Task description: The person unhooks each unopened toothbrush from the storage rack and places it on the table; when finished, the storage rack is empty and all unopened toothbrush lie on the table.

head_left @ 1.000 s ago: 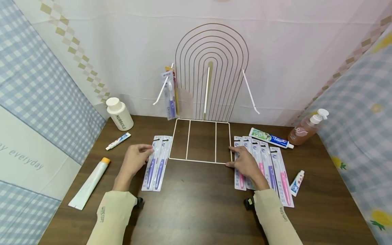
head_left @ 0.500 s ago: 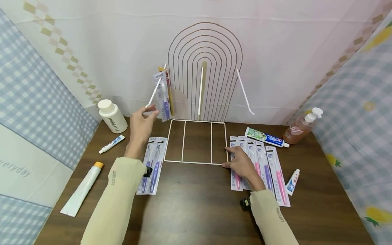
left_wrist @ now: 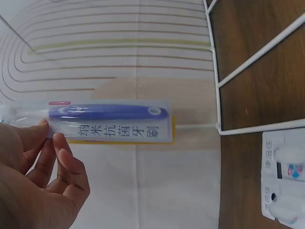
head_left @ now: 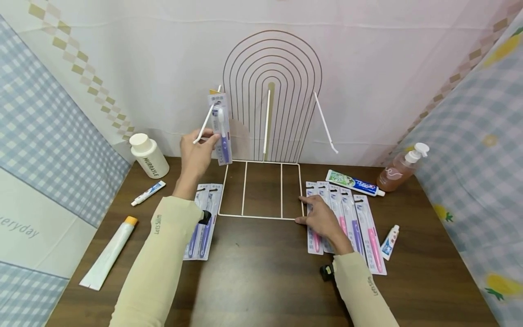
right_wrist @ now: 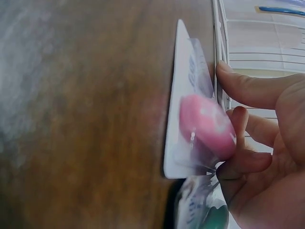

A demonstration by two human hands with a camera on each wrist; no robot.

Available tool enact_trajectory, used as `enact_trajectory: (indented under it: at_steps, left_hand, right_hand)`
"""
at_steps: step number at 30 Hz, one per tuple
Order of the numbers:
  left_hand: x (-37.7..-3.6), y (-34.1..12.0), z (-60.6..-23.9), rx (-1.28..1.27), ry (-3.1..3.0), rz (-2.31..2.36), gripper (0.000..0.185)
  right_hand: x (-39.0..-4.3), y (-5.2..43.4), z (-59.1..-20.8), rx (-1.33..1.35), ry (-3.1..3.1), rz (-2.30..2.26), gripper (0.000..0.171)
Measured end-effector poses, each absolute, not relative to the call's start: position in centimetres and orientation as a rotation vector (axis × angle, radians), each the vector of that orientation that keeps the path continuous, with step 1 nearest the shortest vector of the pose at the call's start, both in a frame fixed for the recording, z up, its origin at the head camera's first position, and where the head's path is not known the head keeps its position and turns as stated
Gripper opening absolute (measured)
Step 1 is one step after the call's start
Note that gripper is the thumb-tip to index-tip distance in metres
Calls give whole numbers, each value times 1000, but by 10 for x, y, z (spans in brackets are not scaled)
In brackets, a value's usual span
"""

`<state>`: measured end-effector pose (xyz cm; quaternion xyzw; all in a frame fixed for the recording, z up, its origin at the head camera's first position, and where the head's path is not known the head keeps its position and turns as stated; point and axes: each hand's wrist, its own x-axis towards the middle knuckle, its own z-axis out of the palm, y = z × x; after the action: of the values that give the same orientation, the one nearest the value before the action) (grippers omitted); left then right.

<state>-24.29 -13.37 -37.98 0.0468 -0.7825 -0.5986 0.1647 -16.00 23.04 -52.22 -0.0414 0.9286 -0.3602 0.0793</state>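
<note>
My left hand (head_left: 209, 139) is raised at the white wire rack (head_left: 271, 91) and pinches the lower edge of a purple toothbrush pack (head_left: 222, 129) that hangs on the rack's left hook (head_left: 203, 128). The left wrist view shows thumb and fingers (left_wrist: 50, 140) on the end of that pack (left_wrist: 112, 121). My right hand (head_left: 306, 210) rests flat on the row of toothbrush packs (head_left: 361, 220) right of the rack's base (head_left: 261, 217), thumb against the base wire. In the right wrist view, its fingers (right_wrist: 248, 119) lie beside a pink toothbrush pack (right_wrist: 198, 119).
Two purple toothbrush packs (head_left: 206, 213) lie left of the base. A white bottle (head_left: 148, 155), a small toothpaste (head_left: 148, 193) and a large white tube (head_left: 108, 254) are on the left. A toothpaste tube (head_left: 355, 183), a pump bottle (head_left: 400, 169) and a small tube (head_left: 390, 242) are on the right.
My left hand has risen from the packs on the table to the hanging purple pack and taken hold of it. The right hand has stayed in place.
</note>
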Motion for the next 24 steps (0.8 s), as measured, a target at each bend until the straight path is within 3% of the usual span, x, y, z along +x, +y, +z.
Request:
enact_trajectory:
  at_steps: [7,13,24]
  left_hand:
    - [-232,-125,-379,27,-2376,-1559,25]
    - [-214,-128,-392,-36,-2393,-1569,24]
    - [-178,-161,-430,96,-2458,-1622,24]
  right_hand:
    - [-163,232,-526,-118,2781,-1052,81]
    - [-156,224,-508,-91,2736,-1059,80]
    - [-153,222,-506,-95,2734,-1041,79]
